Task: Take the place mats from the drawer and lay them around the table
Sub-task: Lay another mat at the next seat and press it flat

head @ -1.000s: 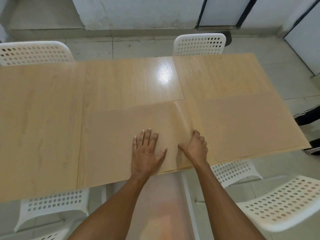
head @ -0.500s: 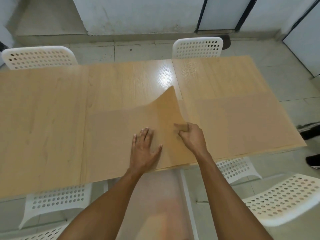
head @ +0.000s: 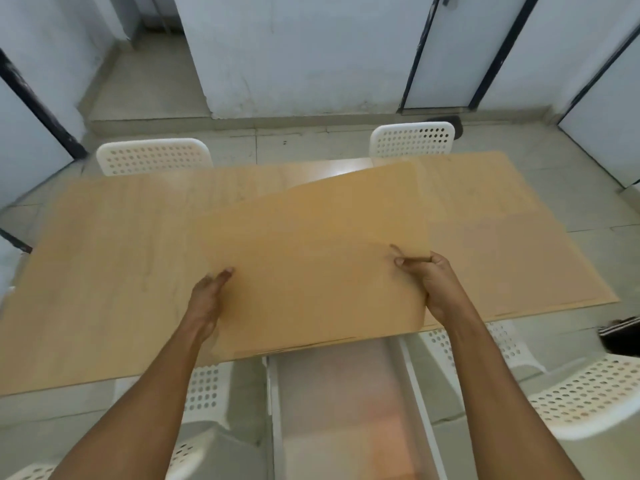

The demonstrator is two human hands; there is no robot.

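Both hands hold one tan place mat (head: 311,258) lifted and tilted above the wooden table (head: 114,271): right hand (head: 427,277) pinched on its right edge, left hand (head: 207,296) against its left edge, grip hidden. Another mat (head: 512,265) lies flat at the table's right end, white perforated chairs (head: 412,140) around.
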